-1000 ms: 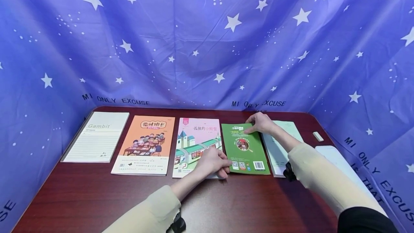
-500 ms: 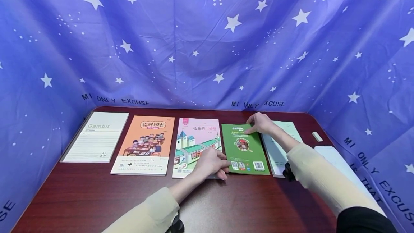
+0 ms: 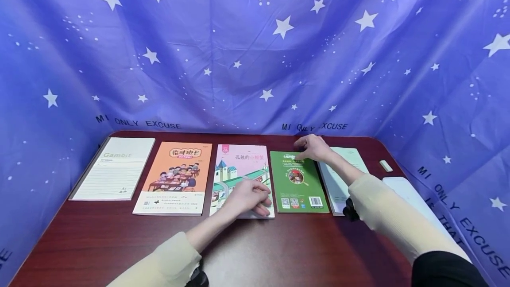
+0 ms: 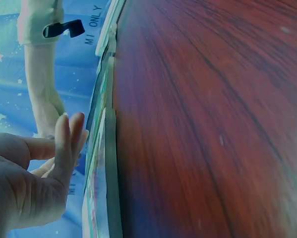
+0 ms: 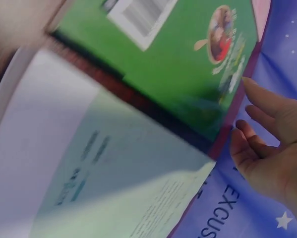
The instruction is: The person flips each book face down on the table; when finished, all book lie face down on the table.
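My left hand [image 3: 248, 198] is over the lower right of a pink book [image 3: 241, 160] with a castle and train on its cover. Its fingers look relaxed and hold nothing; in the left wrist view that hand [image 4: 36, 178] stays a little above the books. At the far edge of a green book [image 3: 296, 185], lying flat with a barcode on its face, is my right hand [image 3: 314, 147]. In the right wrist view the right hand [image 5: 274, 144] has loosely bent fingers beside the green book's [image 5: 173, 74] top edge, gripping nothing.
An orange book [image 3: 177, 167] and a Gambit notebook [image 3: 115, 167] lie to the left. Right of the green book are a pale green book [image 3: 338, 180], partly under my right arm, a white eraser-like block [image 3: 385, 166] and a white flat object [image 3: 402, 189]. Starry curtains surround the brown table [image 3: 259, 251].
My left hand has drawn back leftward, away from the green book's lower left corner. The right hand has shifted slightly toward the far edge and off the green book. The view has turned slightly.
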Demonstrator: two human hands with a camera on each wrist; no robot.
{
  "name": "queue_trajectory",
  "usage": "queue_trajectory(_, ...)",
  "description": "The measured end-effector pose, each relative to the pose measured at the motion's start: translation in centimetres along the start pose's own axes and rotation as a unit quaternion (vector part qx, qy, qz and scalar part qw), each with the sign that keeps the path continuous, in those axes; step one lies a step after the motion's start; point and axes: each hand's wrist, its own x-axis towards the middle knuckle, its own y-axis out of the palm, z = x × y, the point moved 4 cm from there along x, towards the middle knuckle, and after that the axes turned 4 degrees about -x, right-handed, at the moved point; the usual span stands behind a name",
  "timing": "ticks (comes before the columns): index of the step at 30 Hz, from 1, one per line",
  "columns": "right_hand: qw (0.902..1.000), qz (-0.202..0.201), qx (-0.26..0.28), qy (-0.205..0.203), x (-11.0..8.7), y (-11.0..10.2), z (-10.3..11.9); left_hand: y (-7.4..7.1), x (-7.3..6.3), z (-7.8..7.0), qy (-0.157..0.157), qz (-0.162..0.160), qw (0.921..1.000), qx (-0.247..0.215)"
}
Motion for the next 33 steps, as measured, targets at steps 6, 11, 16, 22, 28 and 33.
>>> queue_trajectory(6,0.9992,-0.023,0.031,-0.008,0.6,0.2,2.0,-2.2,-1.1,-0.1,0.022,-0.023,0.9987,0.039)
queue_trajectory(11,0.9981,-0.015,0.056,-0.02,1.3,1.3,4.1,-4.6,-2.7,0.1,0.05,-0.057,0.9864,0.146)
queue_trajectory(16,0.9974,-0.009,0.067,-0.024,2.2,2.1,5.8,-7.0,-4.4,0.3,0.08,-0.089,0.9681,0.22)
queue_trajectory(22,0.9971,0.007,0.069,-0.032,3.2,3.3,7.2,-9.0,-5.9,0.4,0.08,-0.098,0.9622,0.241)
queue_trajectory(28,0.9966,0.035,0.064,-0.037,3.8,4.3,8.1,-9.9,-6.8,0.6,0.029,-0.114,0.9647,0.236)
queue_trajectory(33,0.9969,0.042,0.052,-0.041,4.3,4.7,8.7,-10.1,-7.4,0.5,0.013,-0.12,0.9642,0.236)
